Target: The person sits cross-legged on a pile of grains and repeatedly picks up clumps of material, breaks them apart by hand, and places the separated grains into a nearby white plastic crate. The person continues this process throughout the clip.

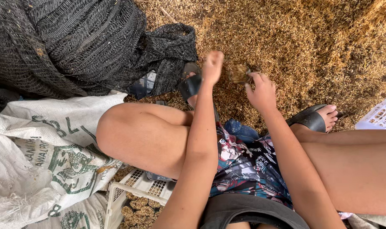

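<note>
Husk (311,46) everywhere, a golden-brown bed of it filling the far half of the scene and running right out to the edges. Far left, a big heap of black netting (74,46) slumps over the husk, and nearer on that side lie white printed sacks (44,157), crumpled and overlapping. Tucked in near them, a white crate (137,186) with small brown clumps inside; another white crate (381,114) pokes in at the right edge. The person sits low, bare knees spread, patterned shorts (248,165) between them, black sandals (311,121) on both feet, one foot far centre and one to the right. Now the hands, both stretched out over the husk at far centre. The right hand (263,91) has its fingertips pinched on a small brown clump (239,73), a rough rounded lump with no clear long axis, held just above the husk bed. The clump sits at the far-left tip of that hand, so it lies between the two hands, with the right hand on it and the left hand (212,65) just beside it, apart by a narrow gap. The left hand is raised, fingers loosely curled and seen from the back; nothing shows in it, though its palm side is hidden, so I cannot tell its grip for sure. The near-left crate lies well back from both hands, behind the left knee.
</note>
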